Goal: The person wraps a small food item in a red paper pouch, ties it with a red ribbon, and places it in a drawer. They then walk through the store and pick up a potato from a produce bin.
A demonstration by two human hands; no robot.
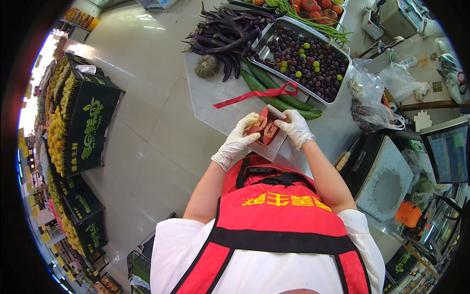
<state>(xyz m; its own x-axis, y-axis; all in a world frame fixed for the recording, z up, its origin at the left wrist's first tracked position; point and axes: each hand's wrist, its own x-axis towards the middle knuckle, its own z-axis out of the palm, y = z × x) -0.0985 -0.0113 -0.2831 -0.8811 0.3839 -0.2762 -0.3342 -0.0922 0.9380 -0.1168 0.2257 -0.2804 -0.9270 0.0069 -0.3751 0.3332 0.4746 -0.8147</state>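
My left hand (pixel 238 137) and my right hand (pixel 296 126), both in thin white gloves, hold a small red-and-pink folded paper box (pixel 269 134) between them, above the table's near edge. The fingers of each hand press on opposite sides of it, and its inside is too small to make out. Just beyond, a red ribbon (pixel 253 94) lies partly across green cucumbers (pixel 271 99). A steel tray (pixel 336 99) of dark and green grapes (pixel 312 55) stands farther back. Long purple eggplants (pixel 227 35) are piled beside it, near a small green pumpkin (pixel 206 66).
Tomatoes (pixel 311 5) and green long beans (pixel 312 20) lie beyond the grapes. At right are plastic bags (pixel 367 84), a weighing scale (pixel 387 183) and a screen (pixel 446 150). Fruit display boxes (pixel 90 121) stand across the floor at left.
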